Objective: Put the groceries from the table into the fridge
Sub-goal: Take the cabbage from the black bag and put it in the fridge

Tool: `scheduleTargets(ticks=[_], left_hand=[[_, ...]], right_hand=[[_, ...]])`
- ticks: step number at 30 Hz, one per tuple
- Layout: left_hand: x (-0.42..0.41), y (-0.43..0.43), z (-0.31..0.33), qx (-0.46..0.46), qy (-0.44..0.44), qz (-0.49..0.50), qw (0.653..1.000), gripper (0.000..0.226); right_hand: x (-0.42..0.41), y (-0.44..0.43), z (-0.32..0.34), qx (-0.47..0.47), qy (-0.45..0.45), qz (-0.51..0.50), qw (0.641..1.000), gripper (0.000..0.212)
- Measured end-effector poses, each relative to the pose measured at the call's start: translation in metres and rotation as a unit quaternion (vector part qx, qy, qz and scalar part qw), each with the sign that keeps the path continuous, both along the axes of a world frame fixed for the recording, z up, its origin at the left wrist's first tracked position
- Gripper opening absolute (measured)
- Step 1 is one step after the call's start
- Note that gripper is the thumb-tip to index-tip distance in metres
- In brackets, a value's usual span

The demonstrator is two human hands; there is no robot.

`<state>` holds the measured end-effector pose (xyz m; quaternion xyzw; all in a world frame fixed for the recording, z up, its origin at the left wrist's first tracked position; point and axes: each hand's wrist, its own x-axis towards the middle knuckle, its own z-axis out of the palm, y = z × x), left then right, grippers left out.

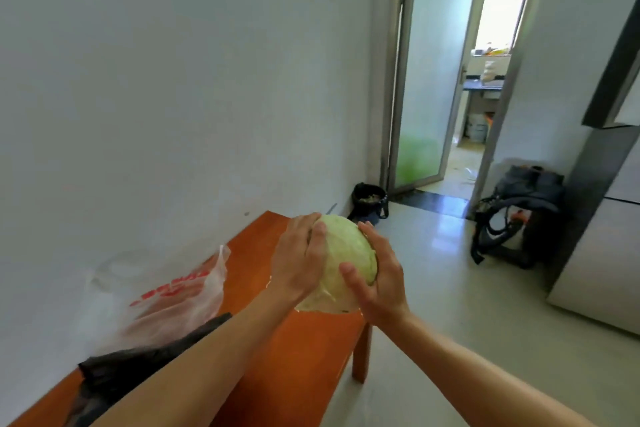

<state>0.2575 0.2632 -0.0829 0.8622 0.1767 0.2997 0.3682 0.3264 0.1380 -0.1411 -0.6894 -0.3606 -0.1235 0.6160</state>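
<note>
Two hands hold one pale green cabbage [349, 253] between them, over the far right part of the orange-brown wooden table [277, 374]. The left hand [301, 253] lies against the cabbage's left side with its fingers curled over the top. The right hand [377, 284] cups the right side, thumb pressed on the near face and fingers wrapped round the far side. The cabbage's lower edge overlaps the table's right edge (whether it touches the top or is just off it, I cannot tell).

On the table to the left, against the white wall, lies a crumpled white plastic bag [166, 291] with red print. Just in front of it, partly under the left forearm, is a black plastic bag [138, 367].

At the right edge of the view stands the grey fridge [602, 253], well apart from the table, its doors looking closed. A dark backpack [516, 215] sits on the pale tiled floor beside it. A black bin [369, 199] stands in the corner past the table, next to an open doorway [450, 80] into a bright room.
</note>
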Motion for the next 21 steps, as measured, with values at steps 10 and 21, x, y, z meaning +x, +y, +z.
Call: scheduleTargets(ticks=[10, 21], left_hand=[[0.181, -0.046, -0.023, 0.122, -0.016, -0.252, 0.96, 0.055], [0.375, -0.248, -0.063, 0.097, -0.063, -0.453, 0.884, 0.059]], right_hand=[[0.129, -0.086, -0.012, -0.02, 0.043, -0.157, 0.986, 0.078], [0.283, -0.31, -0.021, -0.156, -0.048, -0.328, 0.93, 0.082]])
